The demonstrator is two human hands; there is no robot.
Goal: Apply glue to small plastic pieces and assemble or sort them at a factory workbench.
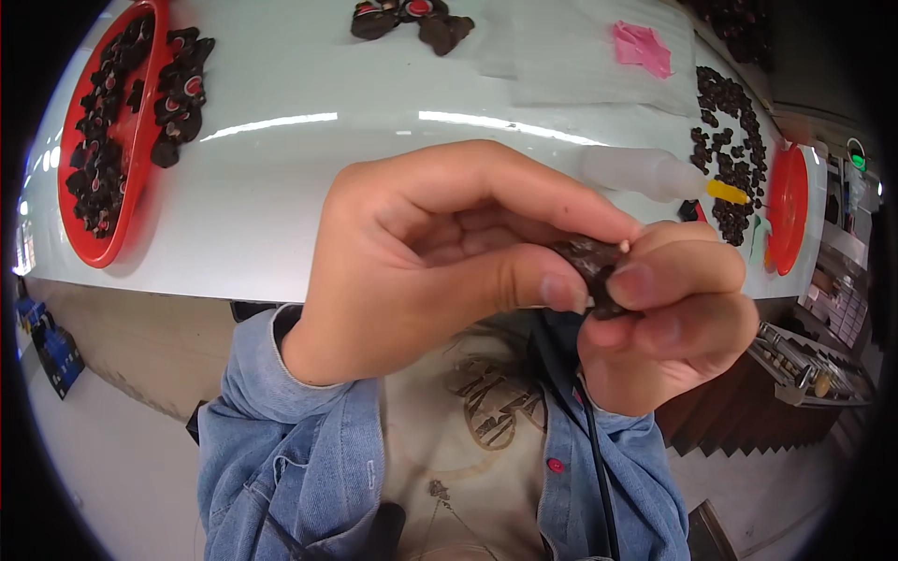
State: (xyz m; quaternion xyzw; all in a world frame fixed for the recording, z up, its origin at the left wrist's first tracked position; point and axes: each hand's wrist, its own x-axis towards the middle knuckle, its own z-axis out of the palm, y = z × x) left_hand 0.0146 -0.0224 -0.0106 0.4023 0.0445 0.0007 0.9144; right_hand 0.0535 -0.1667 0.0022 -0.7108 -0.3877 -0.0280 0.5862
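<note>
Above the near edge of the white table (281, 201), my two hands meet around a small dark brown moulded piece (591, 257). Thumb and index finger of my left hand (402, 248) pinch it from the left. From the other side, my right hand (678, 313) grips it between thumb and curled fingers. A tiny pale bit shows at the top of the piece, by the right fingertips. The fingers cover much of it, so its full shape is hidden. Just beyond my right hand lies a translucent squeeze bottle (641, 173) with a yellow tip.
At left stands a red tray (145, 150) of dark pieces, with a row of larger ones (184, 103) beside it. More pieces (444, 33) lie at the far side. A pink scrap (643, 50) rests on white sheeting. Many small dark pieces (739, 154) spread near another red tray (790, 210).
</note>
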